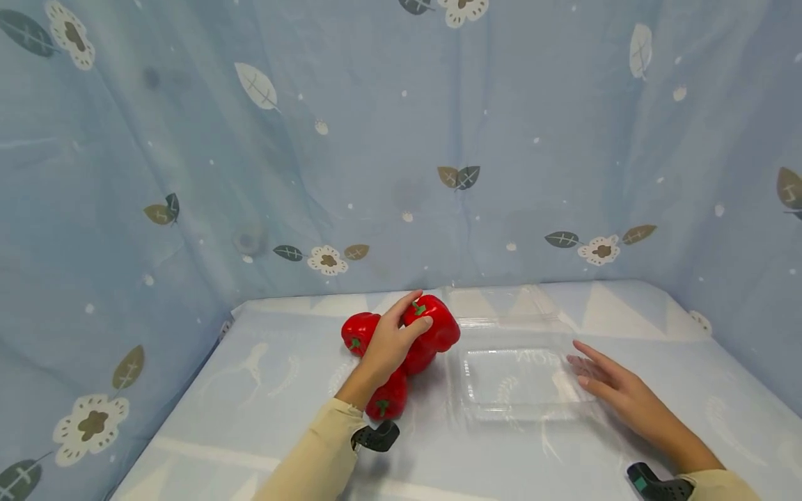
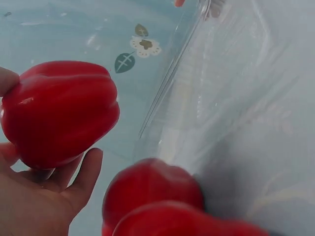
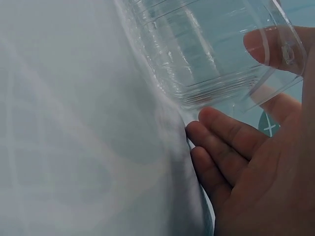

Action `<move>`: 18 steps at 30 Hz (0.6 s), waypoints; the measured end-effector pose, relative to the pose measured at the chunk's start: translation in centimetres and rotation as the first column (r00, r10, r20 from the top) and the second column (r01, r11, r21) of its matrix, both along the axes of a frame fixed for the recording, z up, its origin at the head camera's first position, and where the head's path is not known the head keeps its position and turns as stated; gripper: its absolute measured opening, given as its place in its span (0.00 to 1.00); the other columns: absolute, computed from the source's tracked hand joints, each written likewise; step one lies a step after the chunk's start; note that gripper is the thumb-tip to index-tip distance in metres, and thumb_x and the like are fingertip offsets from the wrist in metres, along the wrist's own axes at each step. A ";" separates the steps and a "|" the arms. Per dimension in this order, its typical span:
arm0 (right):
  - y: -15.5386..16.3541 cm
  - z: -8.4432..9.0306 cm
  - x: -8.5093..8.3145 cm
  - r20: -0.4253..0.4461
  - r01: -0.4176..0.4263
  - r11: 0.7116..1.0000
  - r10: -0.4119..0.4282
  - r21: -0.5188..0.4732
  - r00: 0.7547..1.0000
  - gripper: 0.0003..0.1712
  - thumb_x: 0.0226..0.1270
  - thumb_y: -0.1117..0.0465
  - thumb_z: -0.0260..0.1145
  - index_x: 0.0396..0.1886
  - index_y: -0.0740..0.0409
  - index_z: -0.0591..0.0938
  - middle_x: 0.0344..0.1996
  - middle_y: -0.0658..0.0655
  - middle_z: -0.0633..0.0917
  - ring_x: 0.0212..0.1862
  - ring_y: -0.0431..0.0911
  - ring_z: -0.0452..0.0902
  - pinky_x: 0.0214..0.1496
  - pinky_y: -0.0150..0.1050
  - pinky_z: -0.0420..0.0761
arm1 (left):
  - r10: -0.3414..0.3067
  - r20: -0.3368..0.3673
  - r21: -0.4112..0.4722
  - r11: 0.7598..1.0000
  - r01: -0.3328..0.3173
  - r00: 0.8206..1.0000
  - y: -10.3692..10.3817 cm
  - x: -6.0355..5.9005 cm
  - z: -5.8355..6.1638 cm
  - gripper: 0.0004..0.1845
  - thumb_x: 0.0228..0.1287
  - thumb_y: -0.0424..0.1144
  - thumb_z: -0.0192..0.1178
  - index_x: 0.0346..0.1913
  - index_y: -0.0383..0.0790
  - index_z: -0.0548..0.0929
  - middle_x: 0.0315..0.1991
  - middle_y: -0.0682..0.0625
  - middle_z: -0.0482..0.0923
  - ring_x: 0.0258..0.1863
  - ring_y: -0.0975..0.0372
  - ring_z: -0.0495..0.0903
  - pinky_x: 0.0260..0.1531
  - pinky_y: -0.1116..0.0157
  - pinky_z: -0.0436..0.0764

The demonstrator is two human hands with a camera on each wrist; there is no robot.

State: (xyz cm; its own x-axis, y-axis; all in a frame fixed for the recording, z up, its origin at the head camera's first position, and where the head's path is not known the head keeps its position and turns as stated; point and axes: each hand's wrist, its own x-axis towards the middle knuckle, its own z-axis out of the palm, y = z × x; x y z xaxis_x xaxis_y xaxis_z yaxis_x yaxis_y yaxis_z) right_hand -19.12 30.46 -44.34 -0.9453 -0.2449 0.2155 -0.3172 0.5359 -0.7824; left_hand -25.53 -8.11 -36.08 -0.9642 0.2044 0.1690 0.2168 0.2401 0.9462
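Four glossy red peppers (image 1: pixel 401 351) left of clear tray (image 1: pixel 520 379); top pepper (image 1: pixel 432 327) cupped by left hand (image 1: pixel 388 344), smooth, firm, probably slippery; right hand (image 1: pixel 617 390) spread flat against tray edge.

pale blue leaf-print cloth (image 1: pixel 188 139) drapes walls, table (image 1: pixel 219 417).

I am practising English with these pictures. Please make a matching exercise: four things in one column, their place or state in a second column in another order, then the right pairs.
Things
1. left hand
2. right hand
3. clear plastic container
4. lowest red pepper

Places or states
a. lies open and empty on the table
b. grips the top red pepper
c. lies on the table beside the left wrist
d. fingers straight, at the container's right edge

Pairs: 1-b, 2-d, 3-a, 4-c
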 end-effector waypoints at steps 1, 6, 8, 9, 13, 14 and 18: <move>-0.1 0.0 -0.2 -0.007 0.000 1.000 0.000 0.009 1.000 0.34 0.74 0.55 0.54 0.75 0.45 0.55 0.64 0.65 0.70 0.58 0.22 0.62 0.50 0.20 0.69 | -0.006 0.009 0.008 1.000 0.006 1.000 0.1 -0.1 0.1 0.33 0.58 0.50 0.64 0.68 0.60 0.66 0.61 0.53 0.69 0.58 0.54 0.69 0.49 0.53 0.78; -0.1 0.1 -0.5 -0.017 0.001 0.999 0.000 0.038 1.000 0.34 0.74 0.55 0.54 0.75 0.45 0.54 0.65 0.65 0.69 0.58 0.22 0.62 0.50 0.21 0.70 | -0.028 0.080 0.042 0.999 0.025 0.996 0.7 -0.6 0.3 0.33 0.56 0.52 0.66 0.65 0.56 0.68 0.57 0.54 0.73 0.55 0.56 0.72 0.49 0.55 0.78; -0.2 0.1 -0.5 -0.014 -0.008 1.000 0.008 0.030 1.000 0.34 0.74 0.55 0.54 0.75 0.46 0.54 0.65 0.66 0.69 0.58 0.23 0.62 0.50 0.22 0.71 | -0.040 0.100 0.056 0.998 0.034 0.994 0.8 -0.7 0.2 0.33 0.55 0.53 0.66 0.64 0.54 0.69 0.55 0.55 0.74 0.54 0.56 0.73 0.48 0.56 0.78; -0.2 0.1 -0.5 -0.015 -0.013 1.000 0.013 0.029 1.000 0.34 0.74 0.56 0.54 0.75 0.47 0.54 0.64 0.67 0.69 0.59 0.24 0.64 0.50 0.22 0.72 | -0.046 0.108 0.064 0.997 0.040 0.993 0.8 -0.8 0.1 0.33 0.55 0.53 0.66 0.64 0.54 0.69 0.55 0.55 0.74 0.54 0.56 0.73 0.48 0.56 0.79; -0.3 -0.1 -0.4 -0.024 -0.010 0.999 0.011 0.037 1.000 0.35 0.73 0.56 0.55 0.75 0.48 0.54 0.64 0.67 0.70 0.59 0.27 0.65 0.49 0.22 0.72 | -0.089 0.136 0.112 0.991 0.074 0.987 0.9 -0.8 -0.2 0.32 0.55 0.54 0.65 0.64 0.57 0.70 0.54 0.55 0.75 0.53 0.56 0.74 0.49 0.55 0.78; -0.3 -0.1 -0.4 -0.026 -0.002 0.999 0.003 0.046 1.000 0.35 0.73 0.55 0.56 0.75 0.47 0.54 0.64 0.67 0.70 0.59 0.27 0.65 0.49 0.22 0.72 | -0.103 0.141 0.127 0.988 0.085 0.985 0.9 -0.7 -0.1 0.32 0.55 0.54 0.66 0.64 0.58 0.71 0.54 0.55 0.75 0.53 0.56 0.75 0.49 0.55 0.78; -0.2 0.1 -0.2 -0.042 0.008 0.998 -0.006 0.059 0.999 0.35 0.73 0.56 0.56 0.75 0.49 0.55 0.63 0.67 0.71 0.58 0.24 0.63 0.49 0.20 0.70 | -0.164 0.149 0.178 0.974 0.137 0.975 1.3 -0.6 0.0 0.32 0.56 0.55 0.65 0.64 0.55 0.71 0.55 0.55 0.75 0.54 0.56 0.75 0.50 0.56 0.78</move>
